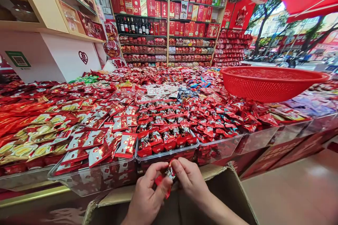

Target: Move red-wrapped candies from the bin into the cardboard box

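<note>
Between my two hands is a small candy in a shiny red and dark wrapper. My left hand pinches its lower left part with thumb and forefinger, and red wrapper shows below the thumb. The fingertips of my right hand grip its upper right end. Both hands are over an open cardboard box. Just beyond them stands a clear plastic bin with rows of similar red and black wrapped candies.
Red and white packets fill the bin to the left, small red packets the one to the right. A red plastic basket rests on the candies at the right. Shelves of bottles and boxes stand behind.
</note>
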The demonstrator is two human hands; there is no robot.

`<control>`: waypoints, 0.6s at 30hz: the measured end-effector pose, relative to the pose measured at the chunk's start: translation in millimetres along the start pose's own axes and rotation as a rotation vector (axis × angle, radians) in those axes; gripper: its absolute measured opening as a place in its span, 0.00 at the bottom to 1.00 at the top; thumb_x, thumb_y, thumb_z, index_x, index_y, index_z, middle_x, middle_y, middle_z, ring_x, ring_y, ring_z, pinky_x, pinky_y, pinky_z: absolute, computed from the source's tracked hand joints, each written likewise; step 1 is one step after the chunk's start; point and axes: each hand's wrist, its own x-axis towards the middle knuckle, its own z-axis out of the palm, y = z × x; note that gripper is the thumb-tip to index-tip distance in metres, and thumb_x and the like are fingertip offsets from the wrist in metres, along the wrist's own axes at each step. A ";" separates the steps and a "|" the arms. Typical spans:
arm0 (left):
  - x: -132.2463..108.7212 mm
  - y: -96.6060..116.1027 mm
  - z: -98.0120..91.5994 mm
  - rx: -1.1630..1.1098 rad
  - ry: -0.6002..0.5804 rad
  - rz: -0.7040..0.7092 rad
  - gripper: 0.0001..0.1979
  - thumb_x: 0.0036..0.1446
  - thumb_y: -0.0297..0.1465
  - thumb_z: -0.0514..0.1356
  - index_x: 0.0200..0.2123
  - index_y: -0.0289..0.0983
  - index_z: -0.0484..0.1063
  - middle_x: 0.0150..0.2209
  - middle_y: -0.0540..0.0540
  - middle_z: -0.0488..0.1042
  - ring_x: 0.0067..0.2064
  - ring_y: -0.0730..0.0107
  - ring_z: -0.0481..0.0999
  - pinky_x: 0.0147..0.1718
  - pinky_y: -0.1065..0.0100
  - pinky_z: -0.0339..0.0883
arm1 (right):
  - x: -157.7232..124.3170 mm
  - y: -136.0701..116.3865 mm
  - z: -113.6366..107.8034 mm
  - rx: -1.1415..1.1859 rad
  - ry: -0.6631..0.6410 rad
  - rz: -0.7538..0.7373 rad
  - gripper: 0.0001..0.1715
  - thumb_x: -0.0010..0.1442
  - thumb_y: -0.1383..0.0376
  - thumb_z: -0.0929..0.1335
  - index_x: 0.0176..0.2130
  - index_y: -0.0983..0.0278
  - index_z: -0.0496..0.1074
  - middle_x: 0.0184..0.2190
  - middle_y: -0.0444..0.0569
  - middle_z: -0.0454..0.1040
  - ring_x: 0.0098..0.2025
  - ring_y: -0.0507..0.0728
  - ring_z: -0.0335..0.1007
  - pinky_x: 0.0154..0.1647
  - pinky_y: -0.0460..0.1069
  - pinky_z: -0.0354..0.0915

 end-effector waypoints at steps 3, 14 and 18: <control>-1.1 -0.9 -0.8 -0.088 -0.140 -0.064 0.21 0.49 0.36 0.62 0.48 0.41 0.66 0.19 0.55 0.66 0.20 0.74 0.66 0.20 0.74 0.63 | 2.0 4.0 -5.5 0.181 0.025 0.103 0.23 0.59 0.51 0.58 0.21 0.63 0.52 0.17 0.38 0.50 0.19 0.47 0.46 0.18 0.43 0.47; 3.6 3.5 -11.6 -0.426 -0.180 -0.114 0.17 0.52 0.34 0.60 0.45 0.42 0.62 0.24 0.54 0.66 0.25 0.76 0.67 0.18 0.78 0.63 | -1.8 -8.1 -12.1 0.536 -0.087 0.290 0.26 0.51 0.46 0.65 0.22 0.65 0.57 0.17 0.40 0.61 0.18 0.46 0.59 0.19 0.42 0.55; 3.4 -0.2 -14.9 -0.442 -0.217 -0.113 0.15 0.55 0.35 0.58 0.46 0.43 0.60 0.24 0.55 0.66 0.23 0.78 0.65 0.18 0.78 0.62 | -0.5 -10.2 -14.3 0.584 -0.113 0.342 0.27 0.49 0.46 0.66 0.21 0.65 0.57 0.18 0.41 0.63 0.18 0.47 0.60 0.20 0.43 0.56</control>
